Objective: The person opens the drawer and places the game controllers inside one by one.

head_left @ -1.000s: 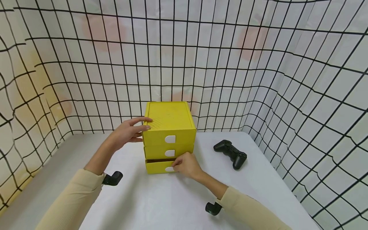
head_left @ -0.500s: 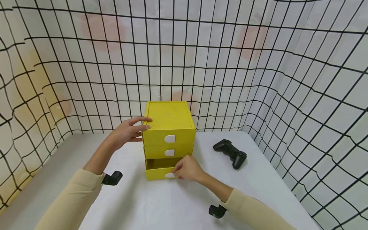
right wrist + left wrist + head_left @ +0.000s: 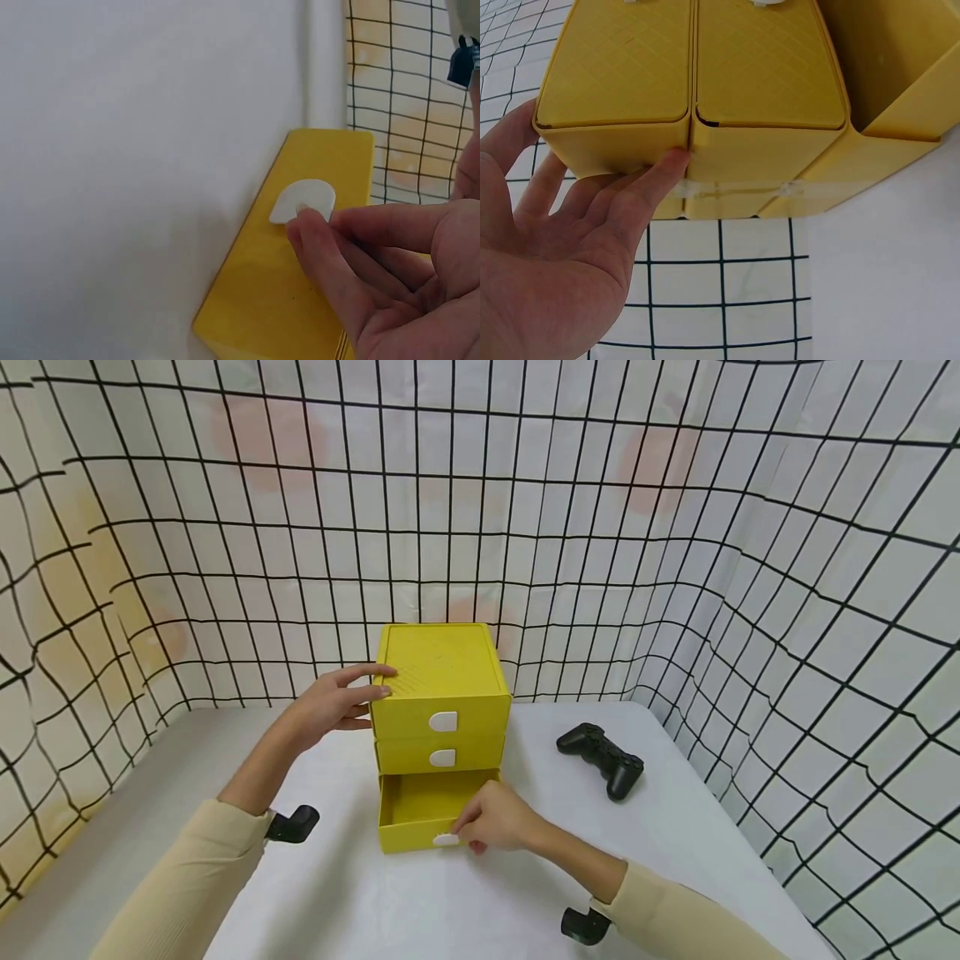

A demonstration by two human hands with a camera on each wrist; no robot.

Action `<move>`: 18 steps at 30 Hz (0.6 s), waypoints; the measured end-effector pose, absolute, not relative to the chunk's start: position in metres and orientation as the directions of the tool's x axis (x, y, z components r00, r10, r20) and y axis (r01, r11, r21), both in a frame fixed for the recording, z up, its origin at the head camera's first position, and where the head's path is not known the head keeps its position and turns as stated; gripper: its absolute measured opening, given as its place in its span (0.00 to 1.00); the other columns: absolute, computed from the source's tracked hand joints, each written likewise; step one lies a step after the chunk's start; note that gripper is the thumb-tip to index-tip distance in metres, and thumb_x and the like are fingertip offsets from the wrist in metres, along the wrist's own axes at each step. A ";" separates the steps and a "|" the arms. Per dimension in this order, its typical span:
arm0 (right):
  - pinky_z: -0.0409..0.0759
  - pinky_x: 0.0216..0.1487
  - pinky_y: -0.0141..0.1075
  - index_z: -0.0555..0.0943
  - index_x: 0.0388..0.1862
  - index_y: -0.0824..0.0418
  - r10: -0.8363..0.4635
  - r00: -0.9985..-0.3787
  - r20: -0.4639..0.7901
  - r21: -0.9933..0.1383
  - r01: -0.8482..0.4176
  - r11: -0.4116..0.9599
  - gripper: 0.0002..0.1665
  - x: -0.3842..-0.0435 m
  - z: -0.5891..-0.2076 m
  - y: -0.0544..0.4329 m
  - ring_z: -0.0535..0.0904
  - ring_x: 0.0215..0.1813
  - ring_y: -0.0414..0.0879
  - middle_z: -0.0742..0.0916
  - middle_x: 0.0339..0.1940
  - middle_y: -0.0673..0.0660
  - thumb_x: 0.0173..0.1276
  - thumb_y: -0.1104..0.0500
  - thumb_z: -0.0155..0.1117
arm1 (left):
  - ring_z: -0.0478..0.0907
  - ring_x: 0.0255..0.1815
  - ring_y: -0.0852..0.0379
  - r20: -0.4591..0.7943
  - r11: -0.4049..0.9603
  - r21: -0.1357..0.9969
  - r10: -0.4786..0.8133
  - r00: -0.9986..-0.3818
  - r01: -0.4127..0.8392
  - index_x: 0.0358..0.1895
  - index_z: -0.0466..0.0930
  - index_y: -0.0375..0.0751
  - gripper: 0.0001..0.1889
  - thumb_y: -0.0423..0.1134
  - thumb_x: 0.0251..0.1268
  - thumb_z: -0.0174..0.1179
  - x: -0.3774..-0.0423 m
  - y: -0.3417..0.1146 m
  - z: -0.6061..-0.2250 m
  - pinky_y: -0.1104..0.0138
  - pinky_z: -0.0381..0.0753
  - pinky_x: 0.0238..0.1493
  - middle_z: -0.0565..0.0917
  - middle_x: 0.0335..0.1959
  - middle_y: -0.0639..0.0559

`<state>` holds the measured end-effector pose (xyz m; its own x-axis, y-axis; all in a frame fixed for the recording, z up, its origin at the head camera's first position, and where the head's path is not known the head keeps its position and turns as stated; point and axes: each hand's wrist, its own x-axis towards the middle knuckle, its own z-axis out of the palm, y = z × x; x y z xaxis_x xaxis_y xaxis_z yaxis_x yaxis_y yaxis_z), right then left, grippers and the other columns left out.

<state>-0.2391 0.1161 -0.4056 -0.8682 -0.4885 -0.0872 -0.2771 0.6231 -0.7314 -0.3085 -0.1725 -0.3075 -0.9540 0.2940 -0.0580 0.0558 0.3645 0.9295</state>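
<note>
Pinching the white tab (image 3: 304, 196) between thumb and finger, the right hand (image 3: 504, 821) sits at the right of the bottom drawer's (image 3: 408, 837) front, the nearer hand to it. The drawer stands out from the cabinet (image 3: 442, 660) toward the person, its front running left to right and the tab near mid-front, just left of the fingertips. The left hand (image 3: 326, 710), fingers spread, touches the cabinet's left side and top edge, well apart from the drawer front. Farther right, the black controller (image 3: 600, 762) lies aslant on the table (image 3: 420, 902), out of the drawer's line. Black mesh (image 3: 451, 534) rises behind.
</note>
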 end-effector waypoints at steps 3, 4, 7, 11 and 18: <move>0.83 0.25 0.32 0.91 0.32 0.65 -0.502 -0.857 -0.117 -0.739 -0.263 0.621 0.04 -0.234 -0.405 0.118 0.83 0.21 0.46 0.87 0.18 0.53 0.63 0.66 0.71 | 0.80 0.64 0.44 -0.056 0.360 0.931 0.300 -0.952 0.059 0.72 0.71 0.55 0.27 0.54 0.73 0.60 -0.308 -0.173 -0.308 0.53 0.81 0.63 0.76 0.69 0.42; 0.83 0.25 0.32 0.91 0.32 0.65 -0.507 -0.853 -0.123 -0.739 -0.262 0.621 0.04 -0.233 -0.404 0.119 0.83 0.21 0.46 0.87 0.18 0.53 0.63 0.66 0.71 | 0.80 0.64 0.44 -0.055 0.359 0.931 0.302 -0.952 0.060 0.72 0.71 0.54 0.27 0.53 0.73 0.60 -0.308 -0.173 -0.308 0.53 0.81 0.63 0.76 0.69 0.42; 0.83 0.25 0.32 0.91 0.32 0.64 -0.517 -0.844 -0.142 -0.736 -0.259 0.625 0.04 -0.229 -0.403 0.120 0.84 0.22 0.48 0.87 0.18 0.53 0.64 0.65 0.71 | 0.80 0.65 0.43 -0.054 0.360 0.931 0.302 -0.952 0.061 0.72 0.71 0.54 0.27 0.54 0.73 0.60 -0.308 -0.173 -0.307 0.53 0.82 0.63 0.75 0.69 0.42; 0.82 0.25 0.31 0.91 0.33 0.65 -0.523 -0.838 -0.157 -0.737 -0.253 0.627 0.04 -0.225 -0.399 0.121 0.86 0.23 0.52 0.88 0.19 0.54 0.64 0.65 0.71 | 0.80 0.64 0.43 -0.054 0.364 0.929 0.298 -0.953 0.061 0.72 0.71 0.55 0.27 0.54 0.73 0.60 -0.308 -0.173 -0.307 0.53 0.82 0.63 0.75 0.69 0.42; 0.80 0.24 0.30 0.91 0.34 0.65 -0.537 -0.825 -0.174 -0.735 -0.254 0.628 0.05 -0.219 -0.396 0.120 0.86 0.24 0.56 0.86 0.18 0.53 0.64 0.65 0.70 | 0.80 0.63 0.44 -0.055 0.363 0.930 0.299 -0.953 0.060 0.72 0.71 0.55 0.27 0.54 0.73 0.60 -0.308 -0.172 -0.307 0.54 0.82 0.63 0.76 0.69 0.42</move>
<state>-0.2186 0.1204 -0.3964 -0.8253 -0.5374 -0.1737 -0.2542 0.6281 -0.7355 -0.3078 -0.1724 -0.3073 -0.9527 0.2987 -0.0551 0.0601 0.3631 0.9298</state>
